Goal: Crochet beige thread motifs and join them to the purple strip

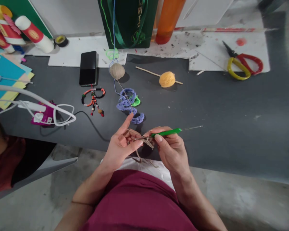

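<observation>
My right hand (pixel 172 149) is closed on a crochet hook (pixel 170 132) with a green handle; its thin metal shaft points out to the right. Between finger and thumb, my left hand (pixel 121 142) pinches a small beige crochet piece (pixel 148 141), its index finger raised with yarn by it. The hook's working end meets the piece, though the stitches are too small to make out. Loose beige tails hang below. From a ball of beige yarn (pixel 117 71), a strand runs down toward my left hand. Purple crochet work (pixel 127 102) with a green leaf shape lies just beyond my fingers.
Yellow yarn wound on a stick (pixel 167 79) and scissors (pixel 243 65) lie to the right. Leftward are a phone (pixel 88 69), a beaded bracelet (pixel 93 98) and a purple power adapter (pixel 44 114) with cables. A green bag (pixel 130 25) and orange bottle (pixel 170 21) stand behind. Another person sits far left.
</observation>
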{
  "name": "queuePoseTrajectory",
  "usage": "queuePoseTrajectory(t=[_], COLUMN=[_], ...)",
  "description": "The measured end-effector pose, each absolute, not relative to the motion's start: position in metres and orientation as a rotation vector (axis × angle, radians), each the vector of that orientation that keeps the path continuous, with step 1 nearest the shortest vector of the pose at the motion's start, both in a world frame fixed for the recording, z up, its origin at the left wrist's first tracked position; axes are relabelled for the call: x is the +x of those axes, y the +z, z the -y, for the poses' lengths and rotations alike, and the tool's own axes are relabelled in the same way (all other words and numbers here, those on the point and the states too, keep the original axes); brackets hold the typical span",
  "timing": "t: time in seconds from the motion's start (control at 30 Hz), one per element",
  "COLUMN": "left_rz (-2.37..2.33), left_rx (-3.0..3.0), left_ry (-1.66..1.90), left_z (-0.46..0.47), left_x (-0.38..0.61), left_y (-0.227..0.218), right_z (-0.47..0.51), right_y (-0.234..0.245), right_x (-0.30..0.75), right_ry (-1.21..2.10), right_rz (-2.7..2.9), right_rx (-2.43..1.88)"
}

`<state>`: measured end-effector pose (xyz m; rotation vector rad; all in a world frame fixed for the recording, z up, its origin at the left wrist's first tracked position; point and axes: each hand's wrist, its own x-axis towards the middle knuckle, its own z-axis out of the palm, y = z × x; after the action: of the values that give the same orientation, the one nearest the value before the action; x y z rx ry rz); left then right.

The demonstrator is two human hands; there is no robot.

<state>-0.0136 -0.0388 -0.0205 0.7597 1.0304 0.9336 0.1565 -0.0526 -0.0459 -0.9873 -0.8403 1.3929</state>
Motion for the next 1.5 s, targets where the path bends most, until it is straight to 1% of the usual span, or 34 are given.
queuePoseTrajectory(t=[0.23,0.6,1.07,1.33,1.5], left_rz=[-1.084,-1.058,-1.017,-1.04,-1.143], left_rx=[0.802,0.817,0.718,0.885,0.965], left_ry=[0.941,0.933,0.92,0.944,0.948], left_z=[0.039,0.039,0.04,0.04,0.043], left_x=[-0.007,-0.013,-0.017,-0.017,-0.015], left_y=[-0.016,-0.019,-0.022,-0.019,-0.014], right_z=[0.056,0.051,0.049,0.05,0.053], right_y=[-0.045,-0.049,-0.041,-0.04,-0.037], right_x=[0.157,0.158,0.16,0.165,0.169], right_ry=[1.343,1.421,1.43,1.349,1.204], right_rz=[0.966,0.863,0.743,0.865,1.09], right_rx=[-1.025,-0.987,-0.947,-0.933,-0.94])
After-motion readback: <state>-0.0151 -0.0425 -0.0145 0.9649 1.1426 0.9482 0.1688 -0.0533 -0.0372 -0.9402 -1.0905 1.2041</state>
